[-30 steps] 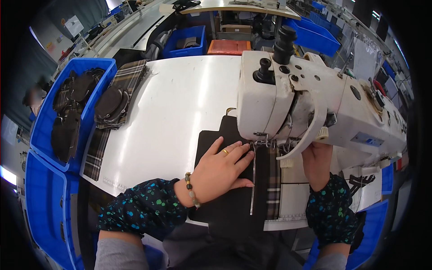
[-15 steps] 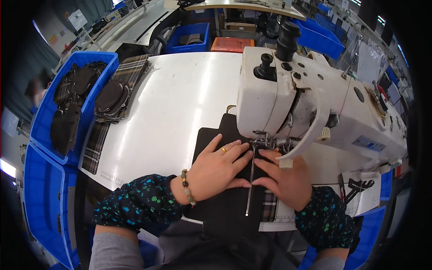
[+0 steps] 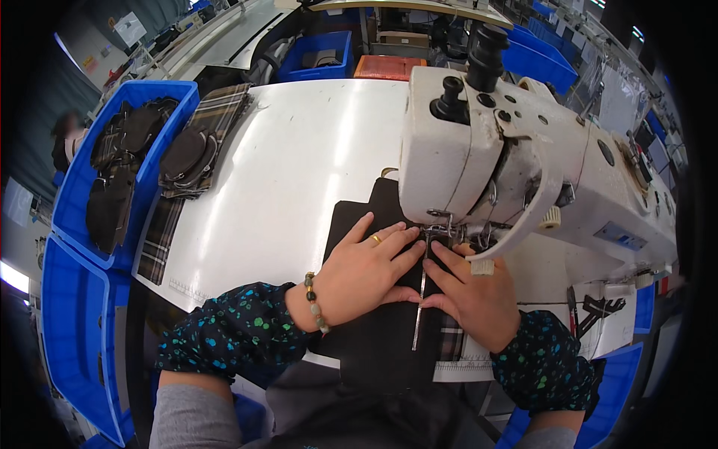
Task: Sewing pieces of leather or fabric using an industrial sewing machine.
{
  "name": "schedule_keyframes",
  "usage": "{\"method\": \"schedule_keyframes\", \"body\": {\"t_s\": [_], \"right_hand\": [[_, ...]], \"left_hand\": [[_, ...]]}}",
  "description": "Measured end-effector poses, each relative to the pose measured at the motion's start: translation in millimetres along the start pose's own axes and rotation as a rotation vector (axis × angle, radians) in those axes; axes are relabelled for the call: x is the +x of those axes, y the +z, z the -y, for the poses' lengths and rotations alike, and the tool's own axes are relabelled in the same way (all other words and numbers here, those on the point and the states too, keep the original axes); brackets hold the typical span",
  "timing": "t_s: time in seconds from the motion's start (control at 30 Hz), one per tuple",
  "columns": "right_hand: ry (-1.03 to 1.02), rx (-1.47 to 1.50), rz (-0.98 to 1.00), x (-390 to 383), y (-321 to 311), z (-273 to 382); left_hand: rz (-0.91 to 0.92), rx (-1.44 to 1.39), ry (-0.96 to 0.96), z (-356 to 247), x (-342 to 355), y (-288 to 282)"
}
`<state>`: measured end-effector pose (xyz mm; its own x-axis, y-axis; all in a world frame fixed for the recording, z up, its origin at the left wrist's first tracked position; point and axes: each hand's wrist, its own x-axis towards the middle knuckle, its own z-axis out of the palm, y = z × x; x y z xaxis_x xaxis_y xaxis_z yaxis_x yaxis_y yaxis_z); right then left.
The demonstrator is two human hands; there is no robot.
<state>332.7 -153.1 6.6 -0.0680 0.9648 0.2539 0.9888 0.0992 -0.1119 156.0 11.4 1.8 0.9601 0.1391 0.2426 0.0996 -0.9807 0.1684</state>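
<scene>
A piece of black fabric (image 3: 374,344) lies on the white sewing table, its upper part under the sewing machine's presser foot (image 3: 436,230). Down the fabric from the foot runs a metal-toothed zipper (image 3: 419,325). My left hand (image 3: 363,273) rests flat on the fabric left of the zipper, fingers spread, a ring and a bead bracelet on it. Opposite, my right hand (image 3: 475,299) lies with fingers stretched out, partly behind the machine's guard. Both thumbs nearly meet at the zipper, and the index fingertips are close to the foot. Plaid cloth (image 3: 451,340) shows beside the black piece.
The white sewing machine (image 3: 516,157) fills the right side. On the left, a blue bin (image 3: 71,202) holds dark pieces, next to stacked plaid cloth (image 3: 217,112) with round dark parts. Tweezers or scissors-like black tools (image 3: 598,310) lie at right. Another person (image 3: 67,142) is far left.
The view has shifted slightly. The black fabric and zipper have crept a little farther away from me toward the machine, with both hands still flat on them in much the same pose.
</scene>
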Motion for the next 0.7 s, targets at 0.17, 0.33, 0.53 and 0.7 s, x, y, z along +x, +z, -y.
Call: {"method": "schedule_keyframes", "body": {"t_s": [0.17,0.33,0.53,0.7], "right_hand": [[-0.009,0.003,0.010,-0.8,0.2,-0.8],[0.003,0.013,0.003,1.7,1.8,-1.1],[-0.010,-0.004,0.012,-0.4,0.3,-0.9],[-0.020,-0.012,0.015,0.9,0.6,-0.5]], "left_hand": [[-0.024,-0.001,0.001,1.2,-0.3,1.0],[-0.008,0.002,0.001,3.3,0.2,0.8],[-0.042,-0.004,0.047,1.6,-8.2,-1.6],[-0.029,-0.042,0.031,4.5,-7.7,-2.7]]}}
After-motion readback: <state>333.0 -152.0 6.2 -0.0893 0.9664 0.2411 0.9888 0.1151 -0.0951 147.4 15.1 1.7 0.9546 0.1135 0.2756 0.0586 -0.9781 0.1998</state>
